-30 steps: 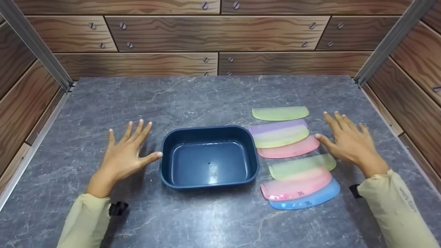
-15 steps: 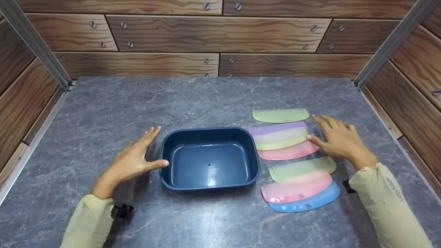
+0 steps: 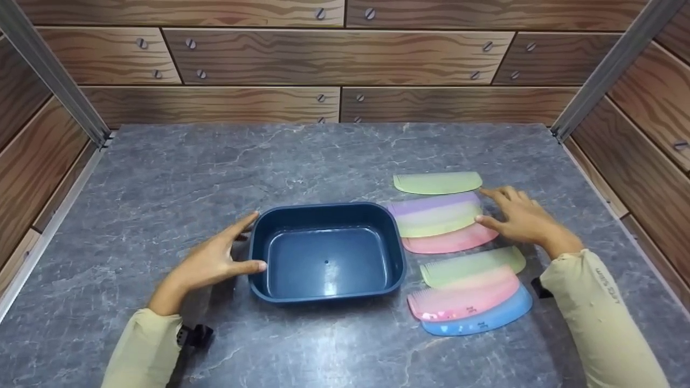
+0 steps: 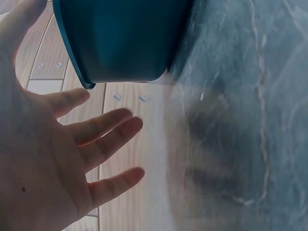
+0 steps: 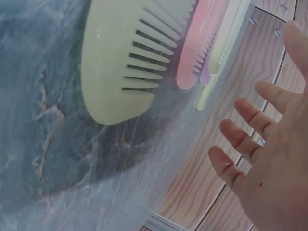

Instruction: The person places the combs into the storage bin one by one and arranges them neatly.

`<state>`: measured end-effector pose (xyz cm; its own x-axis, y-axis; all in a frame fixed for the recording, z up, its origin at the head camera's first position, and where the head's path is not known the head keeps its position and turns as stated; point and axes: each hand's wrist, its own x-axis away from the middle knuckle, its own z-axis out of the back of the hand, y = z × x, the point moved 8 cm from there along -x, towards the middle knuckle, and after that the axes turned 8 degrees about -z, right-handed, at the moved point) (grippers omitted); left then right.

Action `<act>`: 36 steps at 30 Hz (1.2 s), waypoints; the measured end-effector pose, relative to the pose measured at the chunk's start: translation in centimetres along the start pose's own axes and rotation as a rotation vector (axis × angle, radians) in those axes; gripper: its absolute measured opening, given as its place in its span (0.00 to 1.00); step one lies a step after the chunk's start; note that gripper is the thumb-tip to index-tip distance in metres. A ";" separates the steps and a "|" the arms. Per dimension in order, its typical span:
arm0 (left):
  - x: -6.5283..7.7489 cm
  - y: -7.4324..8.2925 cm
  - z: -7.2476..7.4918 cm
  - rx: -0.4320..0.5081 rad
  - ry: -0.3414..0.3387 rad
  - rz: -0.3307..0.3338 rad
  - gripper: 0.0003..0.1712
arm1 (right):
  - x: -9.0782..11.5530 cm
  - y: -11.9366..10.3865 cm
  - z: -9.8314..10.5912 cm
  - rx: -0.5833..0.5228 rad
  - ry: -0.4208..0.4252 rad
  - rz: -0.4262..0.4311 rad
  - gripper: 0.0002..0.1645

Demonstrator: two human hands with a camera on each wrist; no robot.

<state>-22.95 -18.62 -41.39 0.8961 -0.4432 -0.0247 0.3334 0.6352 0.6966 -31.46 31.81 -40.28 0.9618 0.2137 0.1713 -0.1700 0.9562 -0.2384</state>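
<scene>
A dark blue plastic basin [image 3: 327,299] stands on the grey marbled table. My left hand [image 3: 207,263] is at its left side, thumb over the rim and the other fingers spread outside. In the left wrist view those fingers [image 4: 113,144] stay apart from the basin wall [image 4: 122,43]. To the right of the basin lie several combs: a green comb [image 3: 437,183] at the back, then purple [image 3: 434,203], yellow [image 3: 439,222] and pink [image 3: 453,240] combs overlapping. My right hand [image 3: 520,218] hovers at their right ends, fingers loosely extended and holding nothing; thumb contact is unclear.
Nearer the front lie another green comb [image 3: 474,265], a pink comb [image 3: 463,296] and a blue comb [image 3: 485,321], partly overlapping. Wood-patterned panels [image 3: 339,56] surround the table, with metal posts [image 3: 609,70] at the back corners.
My left hand has moved right, its thumb coming over the basin's rim. My right hand has shifted left toward the combs, fingers less spread. Basin and combs have stayed in place.
</scene>
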 end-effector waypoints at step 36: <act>-0.1 -1.2 -1.4 0.306 -0.107 -0.025 0.61 | -2.9 0.6 -1.9 -0.137 -0.143 0.018 0.40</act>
<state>-23.06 -18.44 -43.28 0.8474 -0.5306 0.0192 0.2374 0.4110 0.8802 -33.93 31.35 -42.78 0.9171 0.2658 0.2972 -0.1466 0.9179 -0.3686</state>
